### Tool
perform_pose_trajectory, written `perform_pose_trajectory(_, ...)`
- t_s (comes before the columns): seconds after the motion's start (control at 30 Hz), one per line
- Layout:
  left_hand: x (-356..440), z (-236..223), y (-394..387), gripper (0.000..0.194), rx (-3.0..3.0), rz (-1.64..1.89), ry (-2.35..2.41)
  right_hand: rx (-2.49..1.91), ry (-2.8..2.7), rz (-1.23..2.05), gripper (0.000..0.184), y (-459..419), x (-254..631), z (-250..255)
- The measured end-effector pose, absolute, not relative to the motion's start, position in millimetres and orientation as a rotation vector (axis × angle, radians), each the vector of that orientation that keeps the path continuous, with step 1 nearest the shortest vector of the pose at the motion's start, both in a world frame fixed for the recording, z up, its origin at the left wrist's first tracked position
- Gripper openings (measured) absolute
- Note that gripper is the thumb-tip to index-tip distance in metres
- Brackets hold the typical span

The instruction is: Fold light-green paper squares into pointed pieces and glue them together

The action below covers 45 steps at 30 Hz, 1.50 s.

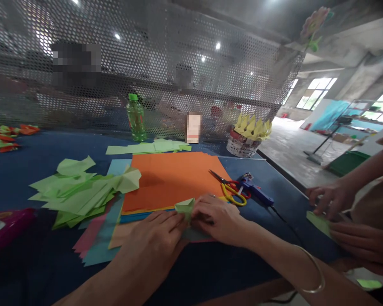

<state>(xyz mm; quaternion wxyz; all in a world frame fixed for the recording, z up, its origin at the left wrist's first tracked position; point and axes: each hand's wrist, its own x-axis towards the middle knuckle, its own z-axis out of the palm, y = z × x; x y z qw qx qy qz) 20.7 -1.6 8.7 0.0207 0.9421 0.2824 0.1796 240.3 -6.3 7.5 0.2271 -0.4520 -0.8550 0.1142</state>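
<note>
Between my two hands is a small piece of light green paper (185,207), partly folded, above the front edge of the paper stack. My left hand (161,229) presses on its left side, fingers close together. Curled fingers of my right hand (215,216) pinch its right side; the fingertips are partly hidden. Beneath lies a stack of coloured sheets with orange paper (169,178) on top. Scissors (231,191) with red and yellow handles lie right of my right hand, beside a blue glue gun (257,190).
Loose green paper pieces (79,191) lie at left, and green strips (150,147) behind the stack. A green bottle (136,119) and a basket with yellow paper points (244,144) stand by the perforated metal screen (166,93). Another person's hands (332,199) hold green paper at right.
</note>
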Motion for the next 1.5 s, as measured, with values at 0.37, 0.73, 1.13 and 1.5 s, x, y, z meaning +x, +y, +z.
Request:
perform_pose_trajectory(0.37, 21, -1, -1, 0.026, 2.947, 0.706, 0.893, -1.215, -2.350, 0.309, 0.009, -6, 241, 7)
perform_pose_trajectory(0.73, 19, -6, 1, 0.027, 2.977, 0.749, 0.900, -1.294, -2.281, 0.341, 0.006, -3, 240, 4)
perform_pose_trajectory(1.13, 24, 7, -3, 0.026, 3.016, 0.709, 0.876, -1.312, -2.272, 0.343, 0.008, -2, 239, 0)
perform_pose_trajectory(1.5, 21, 3, -3, 0.025, 3.028, 0.547, 0.945, -1.329, -2.260, 0.332, 0.008, -1, 238, -1)
